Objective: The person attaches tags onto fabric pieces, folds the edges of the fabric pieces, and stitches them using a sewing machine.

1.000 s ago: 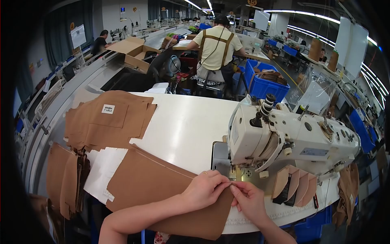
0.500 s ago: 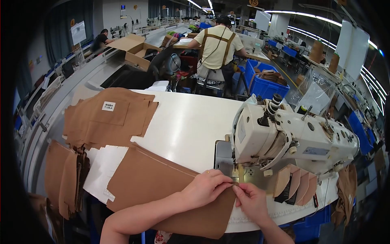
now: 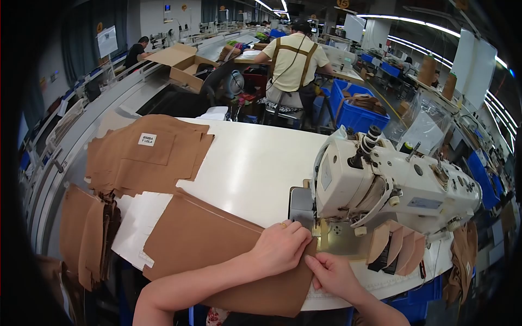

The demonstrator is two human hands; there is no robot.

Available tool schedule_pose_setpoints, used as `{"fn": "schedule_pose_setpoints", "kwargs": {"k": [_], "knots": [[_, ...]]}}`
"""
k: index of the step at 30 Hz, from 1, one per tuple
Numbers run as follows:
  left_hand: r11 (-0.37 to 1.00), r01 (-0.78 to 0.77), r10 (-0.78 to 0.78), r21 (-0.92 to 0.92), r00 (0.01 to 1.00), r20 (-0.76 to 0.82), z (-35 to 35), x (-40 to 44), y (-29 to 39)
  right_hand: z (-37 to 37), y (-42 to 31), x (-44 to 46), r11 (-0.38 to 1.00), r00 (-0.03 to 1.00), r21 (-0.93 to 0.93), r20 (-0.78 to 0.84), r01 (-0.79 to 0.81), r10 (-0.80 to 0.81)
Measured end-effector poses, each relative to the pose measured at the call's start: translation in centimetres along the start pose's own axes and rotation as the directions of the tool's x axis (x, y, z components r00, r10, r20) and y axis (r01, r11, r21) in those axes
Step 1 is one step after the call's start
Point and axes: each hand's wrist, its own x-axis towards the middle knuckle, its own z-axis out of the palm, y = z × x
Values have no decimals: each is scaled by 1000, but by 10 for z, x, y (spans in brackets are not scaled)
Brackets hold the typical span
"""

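A large brown fabric panel lies across the white table, with a pale line along its upper edge. My left hand has its fingers curled closed on the panel's upper right corner, just in front of the sewing machine's needle area. Lower down, my right hand pinches the panel's right edge between thumb and fingers. Both hands are close together but apart. The white sewing machine stands behind and to the right, its metal plate beside my right hand.
Stacked brown pieces with a white label lie at the left. More brown panels hang over the left edge. A pinkish divided holder stands right of my right hand. Ahead, a co-worker sits near a blue crate.
My left hand has shifted slightly from the corner and curled more tightly. My right hand has moved down along the panel's right edge, away from the left fingertips.
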Motion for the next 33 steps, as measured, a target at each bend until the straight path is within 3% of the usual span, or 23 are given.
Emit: {"fn": "schedule_pose_setpoints", "kwargs": {"k": [3, 6, 7, 8, 9, 12, 17, 20, 21, 26, 30, 33], "knots": [[990, -22, 18, 139, 999, 31, 13, 5, 1, -15, 4, 11, 947, 976, 266, 169, -181, 139], [960, -73, 56, 272, 996, 68, 18, 9, 1, -28, -29, 10, 944, 954, -195, 86, -266, 287], [951, -78, 57, 299, 995, 78, 17, 10, 2, -30, -18, 12, 881, 996, -473, -66, 28, -67], [942, -81, 56, 326, 995, 86, 18, 11, 3, -31, 3, 16, 638, 893, -734, -98, 232, -438], [942, -78, 52, 325, 995, 89, 18, 11, 2, -31, 13, 17, 274, 674, -913, 0, 300, -739], [948, -52, 30, 313, 997, 77, 21, 11, 0, -32, 24, 24, 130, 403, -841, 111, 525, -908], [970, 76, -100, 229, 990, 96, 21, 9, -1, -31, 29, 26, 87, 444, -893, 133, 442, -886], [989, 123, -113, 86, 987, -115, 15, 19, 13, -31, 29, 26, 81, 452, -911, 122, 405, -884], [989, 123, -112, 84, 987, -118, 16, 18, 11, -31, 29, 26, 85, 456, -916, 114, 393, -883], [987, 125, -117, 101, 990, -76, 16, 20, 8, -31, 28, 26, 81, 466, -918, 119, 388, -877], [967, 216, -221, 136, 975, 22, 12, 30, 10, -33, 25, 26, 76, 480, -916, 135, 394, -867], [961, 248, -256, 126, 965, 51, 14, 34, 8, -32, 27, 23, 133, 553, -908, 122, 398, -824]]}}
